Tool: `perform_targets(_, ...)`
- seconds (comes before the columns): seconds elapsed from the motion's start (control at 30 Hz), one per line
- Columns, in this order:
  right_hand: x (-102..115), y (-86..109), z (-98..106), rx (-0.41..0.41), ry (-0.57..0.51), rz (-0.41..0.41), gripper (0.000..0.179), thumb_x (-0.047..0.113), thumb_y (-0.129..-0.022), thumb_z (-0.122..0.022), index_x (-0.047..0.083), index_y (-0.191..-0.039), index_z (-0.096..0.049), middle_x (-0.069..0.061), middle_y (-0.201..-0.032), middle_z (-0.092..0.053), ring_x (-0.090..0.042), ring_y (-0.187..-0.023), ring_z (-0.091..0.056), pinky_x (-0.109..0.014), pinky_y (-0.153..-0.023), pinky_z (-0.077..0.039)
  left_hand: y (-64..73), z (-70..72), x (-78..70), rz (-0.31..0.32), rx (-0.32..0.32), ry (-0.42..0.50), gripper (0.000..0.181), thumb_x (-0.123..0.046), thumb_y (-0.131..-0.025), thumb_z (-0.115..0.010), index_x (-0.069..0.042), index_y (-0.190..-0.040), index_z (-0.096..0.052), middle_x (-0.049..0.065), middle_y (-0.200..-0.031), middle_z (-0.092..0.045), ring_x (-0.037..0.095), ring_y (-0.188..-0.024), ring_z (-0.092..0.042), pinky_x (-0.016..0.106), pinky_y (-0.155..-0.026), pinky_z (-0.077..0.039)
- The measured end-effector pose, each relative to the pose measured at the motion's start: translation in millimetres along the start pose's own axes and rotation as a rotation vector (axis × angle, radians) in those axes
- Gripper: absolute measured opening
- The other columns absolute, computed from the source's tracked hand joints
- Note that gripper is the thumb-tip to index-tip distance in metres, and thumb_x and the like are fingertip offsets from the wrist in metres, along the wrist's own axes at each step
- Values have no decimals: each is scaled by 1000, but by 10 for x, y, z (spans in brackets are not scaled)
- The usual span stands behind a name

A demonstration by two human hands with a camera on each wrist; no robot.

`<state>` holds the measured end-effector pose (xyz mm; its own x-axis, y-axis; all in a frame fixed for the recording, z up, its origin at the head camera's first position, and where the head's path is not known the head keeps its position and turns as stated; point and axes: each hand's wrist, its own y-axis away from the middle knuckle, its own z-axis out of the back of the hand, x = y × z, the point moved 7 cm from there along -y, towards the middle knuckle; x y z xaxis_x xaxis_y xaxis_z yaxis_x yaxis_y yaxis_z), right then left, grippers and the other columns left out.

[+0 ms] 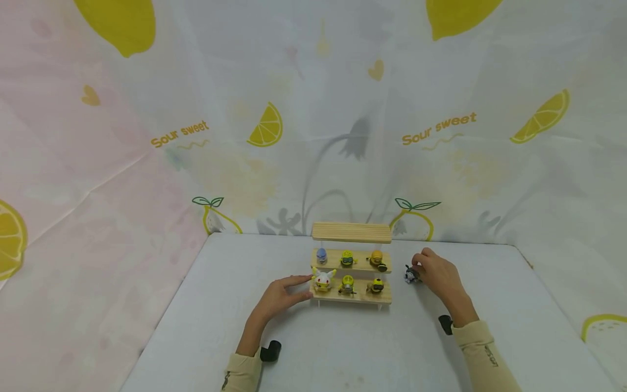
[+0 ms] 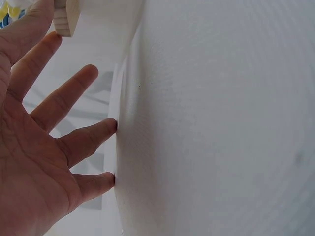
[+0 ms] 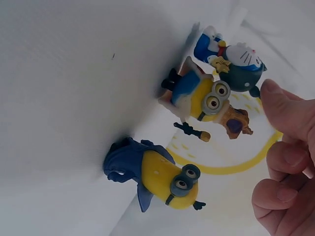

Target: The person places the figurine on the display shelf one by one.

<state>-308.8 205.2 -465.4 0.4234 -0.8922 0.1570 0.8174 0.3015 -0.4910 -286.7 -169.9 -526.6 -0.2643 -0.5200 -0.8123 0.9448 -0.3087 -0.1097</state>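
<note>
In the head view my left hand [image 1: 279,298] is at the left end of a small wooden tiered display stand [image 1: 351,232], fingers spread. The left wrist view shows a fingertip at the stand's wooden edge [image 2: 64,19] and two fingertips touching the white surface. To the right of the stand, my right hand [image 1: 439,276] pinches the hat of a blue-and-white cat figurine [image 3: 244,61]; the index finger is hidden. Close by in the right wrist view are a crowned minion figurine [image 3: 203,96] and a minion figurine in a blue shark costume [image 3: 160,174].
Several figurines sit on the two lower tiers, among them a white-and-yellow long-eared one [image 1: 323,280], a small blue one [image 1: 321,255] and a yellow goggled one [image 1: 347,258]. The white table [image 1: 235,261] meets a lemon-print cloth [image 1: 313,136] behind.
</note>
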Motion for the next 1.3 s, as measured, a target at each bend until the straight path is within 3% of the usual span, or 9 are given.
perform_targets(0.3, 90, -16, 235, -107, 30, 37, 18, 0, -74, -84, 9, -80, -70, -1, -75, -52, -10, -52, -45, -27, -42, -40, 13, 4, 4, -11, -4, 8, 49, -48, -82, -78, -29, -127, -69, -4, -131, -63, 26, -132, -49, 49, -111, -35)
perform_targets(0.67, 278, -190, 717, -275, 13, 109, 15, -1, -75, -82, 5, -84, -71, -4, -75, -54, -16, -46, -46, -29, -37, -38, 22, 17, 10, 1, -10, 2, 49, -48, -82, -78, -30, -126, -69, -4, -131, -63, 26, -133, -48, 49, -111, -35)
perform_targets(1.0, 478, -400, 1005, -332, 3, 149, 15, 0, -76, -82, 6, -86, -71, -3, -76, -52, -13, -48, -41, -26, -36, -32, 3, 23, 5, -1, -13, -2, 48, -48, -82, -78, -30, -126, -69, -4, -131, -63, 26, -133, -48, 47, -112, -35)
perform_targets(1.3, 727, -656, 1053, -340, -40, 202, 12, 0, -79, -80, 6, -86, -73, -5, -77, -55, -16, -52, -49, -32, -40, -41, 0, -1, 13, 3, 0, 5, 49, -48, -83, -78, -30, -127, -69, -5, -131, -62, 26, -134, -46, 47, -112, -34)
